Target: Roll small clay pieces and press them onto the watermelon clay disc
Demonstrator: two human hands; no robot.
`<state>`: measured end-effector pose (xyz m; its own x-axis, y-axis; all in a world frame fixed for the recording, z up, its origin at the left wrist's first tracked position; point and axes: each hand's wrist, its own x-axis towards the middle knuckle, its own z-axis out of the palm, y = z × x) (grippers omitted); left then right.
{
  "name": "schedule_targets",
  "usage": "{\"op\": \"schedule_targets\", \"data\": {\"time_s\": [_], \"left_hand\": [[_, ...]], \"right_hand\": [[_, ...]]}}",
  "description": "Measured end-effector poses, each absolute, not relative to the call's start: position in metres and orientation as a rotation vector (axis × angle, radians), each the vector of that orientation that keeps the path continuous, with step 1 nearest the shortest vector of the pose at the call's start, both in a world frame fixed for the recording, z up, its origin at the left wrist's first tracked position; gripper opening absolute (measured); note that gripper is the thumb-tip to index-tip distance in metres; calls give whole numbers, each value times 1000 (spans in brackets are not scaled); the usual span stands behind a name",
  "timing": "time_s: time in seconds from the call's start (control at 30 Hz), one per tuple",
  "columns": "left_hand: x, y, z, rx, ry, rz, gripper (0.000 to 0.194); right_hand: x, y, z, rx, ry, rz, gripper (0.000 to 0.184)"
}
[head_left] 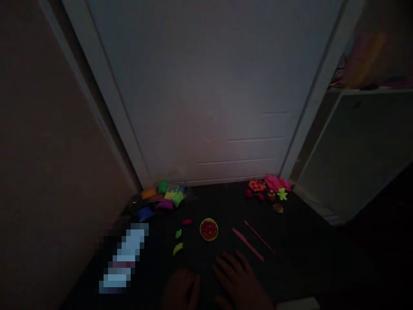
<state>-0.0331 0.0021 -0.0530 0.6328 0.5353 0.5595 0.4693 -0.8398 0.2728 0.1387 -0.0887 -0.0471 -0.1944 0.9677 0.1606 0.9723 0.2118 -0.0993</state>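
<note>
In the dim head view, my left hand [181, 287] is at the bottom, its fingers curled under and its thumb along the side. Whatever it may hold is hidden. To its right, my right hand [238, 279] lies open on the dark surface, fingers spread, with nothing visible in it. Beyond the hands is a small round clay pizza [209, 230] with a yellow rim and red top. Left of it are a red clay piece [186, 222], a green piece [178, 234] and a yellow piece [177, 248]. A pink plastic knife [248, 244] and a thin pink modelling stick [259, 236] lie beyond my right hand.
Several colored clay packets [165, 204] are piled at the back left. Pink, red and yellow clay figures [274, 185] sit at the back right. A blurred pale rectangle [124, 258] lies at left. A white door [213, 86] bounds the back, a cabinet [358, 159] the right.
</note>
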Motion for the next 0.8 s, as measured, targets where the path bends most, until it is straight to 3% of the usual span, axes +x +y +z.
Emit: {"op": "schedule_targets", "data": {"time_s": [0.2,0.5,0.8], "left_hand": [[-28,-8,-56,2707,1021,979,35],[-29,-4,-44,2701,884,832,31],[-30,-2,-46,2695,847,770,28]], "right_hand": [[142,-91,-67,-1834,-2194,-322,48],[137,-94,-39,-2003,-2214,197,47],[141,-97,-27,-2035,-2150,282,52]]}}
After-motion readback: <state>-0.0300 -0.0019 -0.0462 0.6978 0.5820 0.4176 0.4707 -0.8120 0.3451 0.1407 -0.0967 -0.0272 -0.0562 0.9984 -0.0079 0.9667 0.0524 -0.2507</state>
